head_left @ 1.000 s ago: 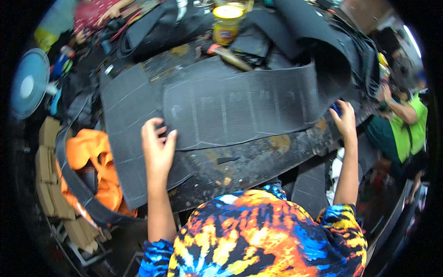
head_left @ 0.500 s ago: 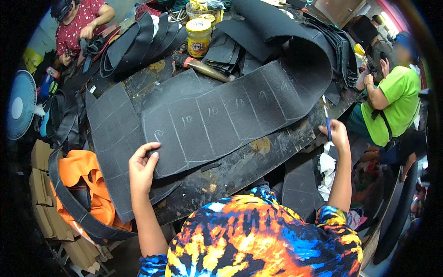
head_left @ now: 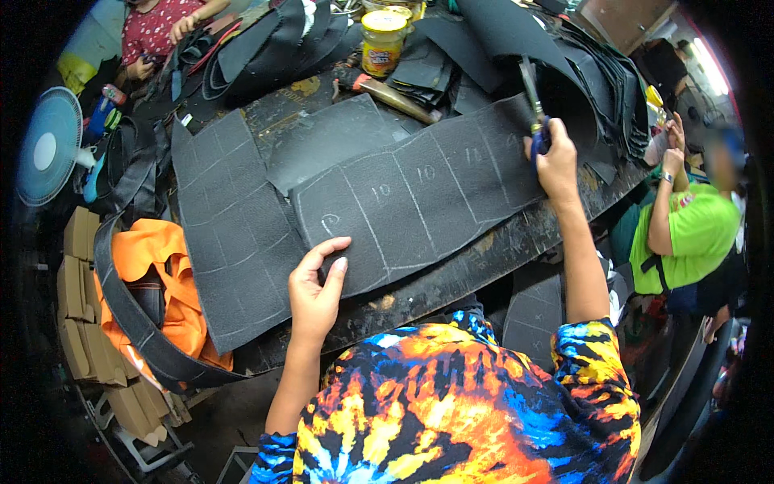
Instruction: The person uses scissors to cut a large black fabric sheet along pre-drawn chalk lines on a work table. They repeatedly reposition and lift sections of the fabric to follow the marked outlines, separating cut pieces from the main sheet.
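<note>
Black sheet material [head_left: 451, 198] with chalk lines and handwritten marks lies across the worktable, its far right end curling up into a roll [head_left: 516, 32]. My right hand [head_left: 558, 161] is closed round the blue handles of a pair of scissors [head_left: 533, 101]. Their blades point away from me, over the right part of the sheet near the curl. At the sheet's near left corner is my left hand [head_left: 316, 282], index finger and thumb apart, fingertips resting on or just over the edge. A second chalk-lined black piece [head_left: 230, 202] lies to its left.
A yellow-lidded jar [head_left: 382, 44], a hammer [head_left: 391, 93] and stacked black pieces [head_left: 431, 68] sit at the back. Left are an orange cloth [head_left: 153, 266], cardboard boxes [head_left: 81, 298] and a blue fan [head_left: 50, 147]. Two people are nearby, one in a green shirt [head_left: 689, 234].
My right hand has swung the scissors up and away from the table's near edge to over the sheet. My left hand stays by the sheet's corner. The whole view has shifted.
</note>
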Demonstrator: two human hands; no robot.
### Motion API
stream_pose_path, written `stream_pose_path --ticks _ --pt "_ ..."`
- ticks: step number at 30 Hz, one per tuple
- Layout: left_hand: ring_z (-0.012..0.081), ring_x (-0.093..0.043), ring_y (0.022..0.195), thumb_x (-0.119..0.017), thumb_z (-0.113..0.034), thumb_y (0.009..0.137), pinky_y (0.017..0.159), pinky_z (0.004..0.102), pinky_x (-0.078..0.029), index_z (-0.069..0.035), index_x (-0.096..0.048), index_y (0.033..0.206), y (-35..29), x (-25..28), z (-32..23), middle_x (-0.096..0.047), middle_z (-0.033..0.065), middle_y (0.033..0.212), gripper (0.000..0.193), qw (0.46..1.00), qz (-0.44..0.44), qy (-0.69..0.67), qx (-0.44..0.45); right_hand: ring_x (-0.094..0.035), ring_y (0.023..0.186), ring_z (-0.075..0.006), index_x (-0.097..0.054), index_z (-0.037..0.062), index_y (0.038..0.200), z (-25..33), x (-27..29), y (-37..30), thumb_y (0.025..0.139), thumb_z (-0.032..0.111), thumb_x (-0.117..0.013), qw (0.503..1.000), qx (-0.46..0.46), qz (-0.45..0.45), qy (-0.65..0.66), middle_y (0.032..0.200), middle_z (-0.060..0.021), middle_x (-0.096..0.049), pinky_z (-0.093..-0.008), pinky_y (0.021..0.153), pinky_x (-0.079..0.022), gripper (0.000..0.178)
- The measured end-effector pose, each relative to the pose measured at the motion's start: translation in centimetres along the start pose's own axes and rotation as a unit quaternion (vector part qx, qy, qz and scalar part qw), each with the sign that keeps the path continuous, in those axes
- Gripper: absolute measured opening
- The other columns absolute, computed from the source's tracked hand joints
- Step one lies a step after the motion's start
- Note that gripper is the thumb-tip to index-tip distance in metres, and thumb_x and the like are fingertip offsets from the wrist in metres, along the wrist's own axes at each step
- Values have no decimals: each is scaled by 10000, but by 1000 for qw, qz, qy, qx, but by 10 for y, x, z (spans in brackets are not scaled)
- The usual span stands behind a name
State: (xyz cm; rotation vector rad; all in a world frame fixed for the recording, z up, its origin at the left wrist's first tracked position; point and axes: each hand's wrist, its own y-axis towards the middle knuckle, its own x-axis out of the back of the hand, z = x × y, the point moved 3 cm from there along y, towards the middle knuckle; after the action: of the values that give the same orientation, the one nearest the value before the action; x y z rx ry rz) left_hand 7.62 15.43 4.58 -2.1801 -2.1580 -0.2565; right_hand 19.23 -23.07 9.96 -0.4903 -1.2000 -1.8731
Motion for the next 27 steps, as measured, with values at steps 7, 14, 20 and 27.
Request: stream_pose_path --ticks 7,14,20,27 --pt "252 -458 1362 -630 50 873 1151 359 -307 49 -486 1388 37 -8 -29 -526 173 1419 534 978 -92 40 -183 -663 823 -437 -586 28 1031 47 72 107 824 268 -772 917 274 -267 -110 881 -209 -671 -477 697 -514 368" --pt "206 -461 1324 -638 41 859 1132 333 -320 14 -506 1362 61 -15 34 -534 120 1374 521 993 -86 -84 -19 -683 942 -293 -573 127 1201 6 -22 93 836 405 -721 950 154 -3 -271 1021 -108 -708 -467 855 -445 482" --pt "167 -565 1152 -692 -20 865 1036 291 -394 -4 -631 1235 49 -20 35 -642 62 1196 375 986 35 -151 57 -646 751 -228 -616 -7 1056 42 55 20 878 189 -684 995 99 -30 5 847 -146 -674 -328 742 -491 273" --pt "173 -539 1185 -771 -21 807 1063 306 -378 10 -617 1225 49 -52 34 -621 80 1233 447 984 20 -154 89 -610 776 -77 -623 22 852 75 57 -144 791 102 -823 732 -216 565 315 809 -19 -641 -251 663 -482 224"
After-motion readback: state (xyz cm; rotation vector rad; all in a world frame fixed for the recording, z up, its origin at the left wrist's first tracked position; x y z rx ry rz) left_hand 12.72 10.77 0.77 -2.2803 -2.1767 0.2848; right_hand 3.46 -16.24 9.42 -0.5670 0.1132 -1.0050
